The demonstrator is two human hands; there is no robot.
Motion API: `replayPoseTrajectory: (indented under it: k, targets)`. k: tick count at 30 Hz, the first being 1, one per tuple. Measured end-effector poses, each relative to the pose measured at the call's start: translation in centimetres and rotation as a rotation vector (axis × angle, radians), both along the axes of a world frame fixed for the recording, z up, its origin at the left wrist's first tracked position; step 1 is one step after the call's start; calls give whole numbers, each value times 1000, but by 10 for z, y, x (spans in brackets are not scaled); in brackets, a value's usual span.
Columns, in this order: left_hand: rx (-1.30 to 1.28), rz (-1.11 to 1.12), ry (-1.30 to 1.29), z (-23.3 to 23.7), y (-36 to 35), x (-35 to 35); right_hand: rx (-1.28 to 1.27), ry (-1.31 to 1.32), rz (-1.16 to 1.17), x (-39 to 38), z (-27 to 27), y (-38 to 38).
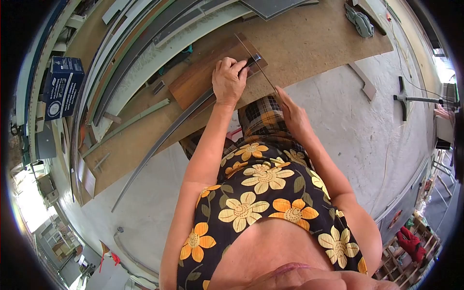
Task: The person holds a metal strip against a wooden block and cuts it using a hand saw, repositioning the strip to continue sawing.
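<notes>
My left hand (228, 79) is closed on a long, dark grey strip (166, 135), pressing its far end down near the right end of a brown wooden board (191, 84). The strip curves away to the lower left, past the table's near edge. My right hand (296, 116) is wrapped around the near end of a thin, straight, blade-like tool (267, 77). That tool lies across the strip's end just right of my left fingers, its far tip beyond the board's far edge. Its handle is hidden in my grip.
Under the board is a brown work table (309, 48). Long strips and panels (145, 53) are stacked along its far left side. A green strip (130, 121) lies left of the board. Grey gloves (360, 21) rest at the far right, and a blue box (64, 87) stands at the left.
</notes>
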State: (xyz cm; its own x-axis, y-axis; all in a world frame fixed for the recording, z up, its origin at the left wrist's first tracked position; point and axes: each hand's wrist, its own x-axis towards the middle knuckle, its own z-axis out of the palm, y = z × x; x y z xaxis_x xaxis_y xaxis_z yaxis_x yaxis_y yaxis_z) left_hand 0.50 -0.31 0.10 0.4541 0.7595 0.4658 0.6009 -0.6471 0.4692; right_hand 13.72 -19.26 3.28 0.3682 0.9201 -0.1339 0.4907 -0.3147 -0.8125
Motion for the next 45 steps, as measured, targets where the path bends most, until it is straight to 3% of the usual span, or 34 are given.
replayPoseTrajectory:
  k: [9,16,19,22,28,31,37,40,45]
  targets:
    - [-14,-21,-12,0,-3,0,-35,-6,13,8,16,-24]
    - [-8,-32,-3,1,-8,0,-51,6,47,8,12,56]
    - [-12,-27,12,2,-6,-1,-198,3,50,5,23,72]
    - [4,-20,23,0,-8,0,90,5,13,0,-3,50]
    - [0,-22,16,-1,-9,0,35,4,-17,-3,-7,-31]
    - [8,-23,15,0,-9,0,-57,24,-24,1,-1,-23]
    - [24,-19,1,-1,-8,1,-127,-28,42,6,17,69]
    - [13,-28,9,0,-9,0,78,-19,20,2,-3,60]
    - [23,-49,45,5,-18,-1,34,8,-15,-2,-16,11]
